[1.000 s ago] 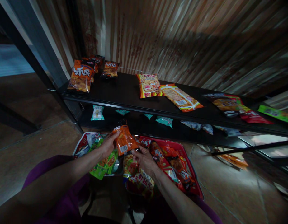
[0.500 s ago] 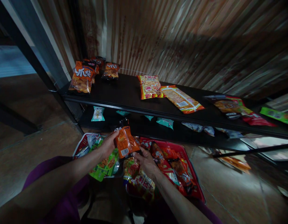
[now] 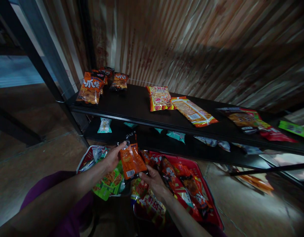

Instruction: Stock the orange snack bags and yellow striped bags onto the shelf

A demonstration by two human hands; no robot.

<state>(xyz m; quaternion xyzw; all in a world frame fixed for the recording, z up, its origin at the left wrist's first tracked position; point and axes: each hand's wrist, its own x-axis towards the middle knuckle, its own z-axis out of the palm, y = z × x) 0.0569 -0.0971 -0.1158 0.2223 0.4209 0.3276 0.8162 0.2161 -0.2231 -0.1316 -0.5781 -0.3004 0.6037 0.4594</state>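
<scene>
In my head view, the only one I had, the bag was off the shelf and in both my hands, in front of the lower shelf, above where the left basket and the red basket stood side by side. Whether its lower edge brushed the goods underneath, I couldn't tell. My left hand had its grip closed along the upper left edge, thumb on the face, the other fingers mostly out of sight behind; my right hand had the lower right corner pinched, thumb over the dark end strip. The back was turned to me, a seam running down it and the barcode low on it. I judged it light, so a small squeeze should do. The film shone and was probably slippery, the body soft enough to crease and give. If it held crisp bits, as the orange bags on the upper shelf suggested, pressing the belly would crush them, and a hard tug at the seam might split it. The flat end strips looked the surest place to pinch, with a loose hand at one side to keep it from swinging.
</scene>
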